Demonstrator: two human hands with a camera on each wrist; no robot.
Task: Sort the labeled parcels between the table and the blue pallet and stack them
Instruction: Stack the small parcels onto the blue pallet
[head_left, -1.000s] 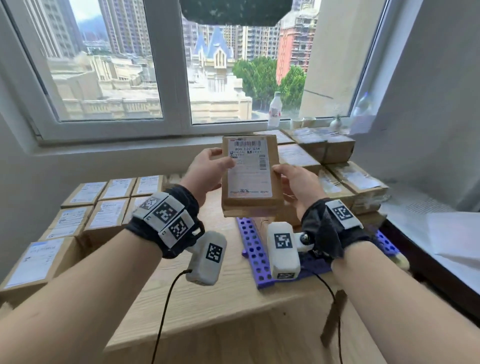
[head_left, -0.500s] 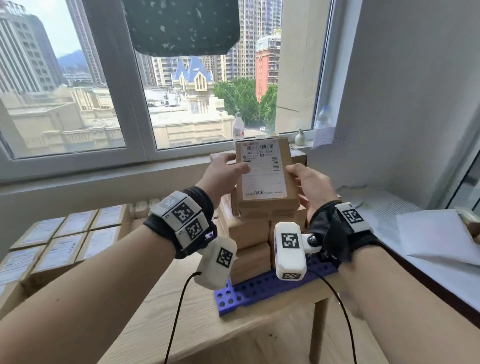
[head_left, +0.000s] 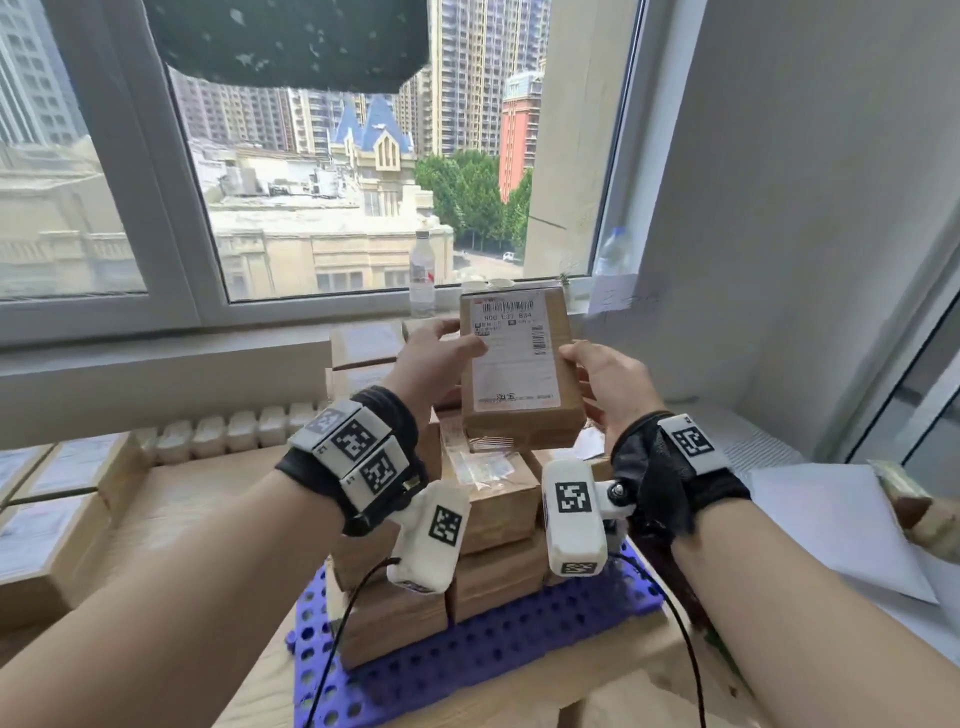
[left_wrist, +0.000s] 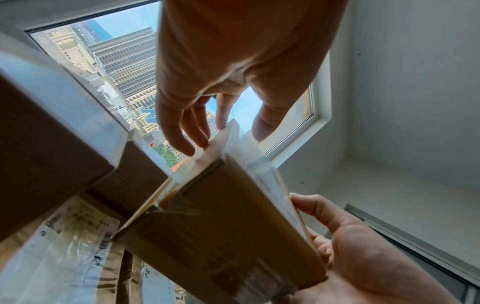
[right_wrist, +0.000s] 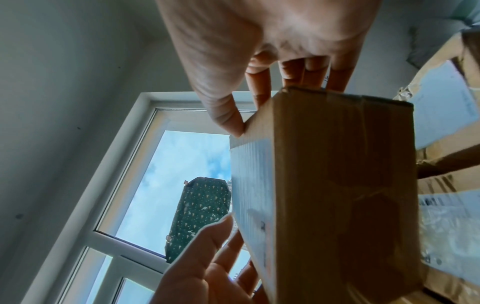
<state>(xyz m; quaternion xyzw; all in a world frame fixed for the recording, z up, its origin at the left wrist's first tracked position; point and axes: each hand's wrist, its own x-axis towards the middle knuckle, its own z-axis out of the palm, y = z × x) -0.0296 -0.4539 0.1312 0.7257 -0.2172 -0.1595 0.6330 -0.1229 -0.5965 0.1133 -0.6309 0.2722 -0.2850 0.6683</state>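
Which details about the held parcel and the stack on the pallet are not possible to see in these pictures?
- Held parcel: small label print blurred, head view.
- Underside contact with the stack: hidden by the parcel itself.
- Blue pallet rear: covered by the stack.
- Left hand, right hand: fingers behind the parcel, head view.

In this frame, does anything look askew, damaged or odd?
Nothing looks damaged. The left hand and right hand hold one parcel tilted, label toward the head camera, above the stack on the blue pallet. The stack's boxes sit slightly offset, not flush.
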